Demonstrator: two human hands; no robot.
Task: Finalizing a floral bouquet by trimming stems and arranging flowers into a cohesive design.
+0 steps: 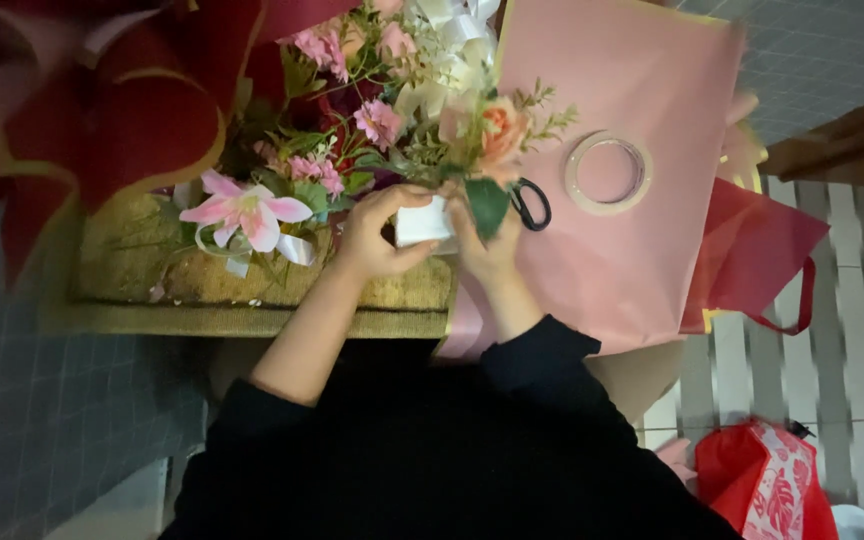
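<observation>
Landmark: pink sheet (642, 260), spread flat, upper right. Tape ring (607, 172) lies on it, upper middle. Black scissors (532, 203) at its left part, just left of the ring. Red paper (757, 250) under its right edge. Red bag (767, 485) well below it. Lily (244, 212) far left of it.

A single view comes from a camera worn on the person's head, looking steeply down past the dark-sleeved forearms. It sits close, so the surface (252, 320) fills the upper frame and the tiled floor (852, 300) shows at the right. No second view overlaps with it.
</observation>
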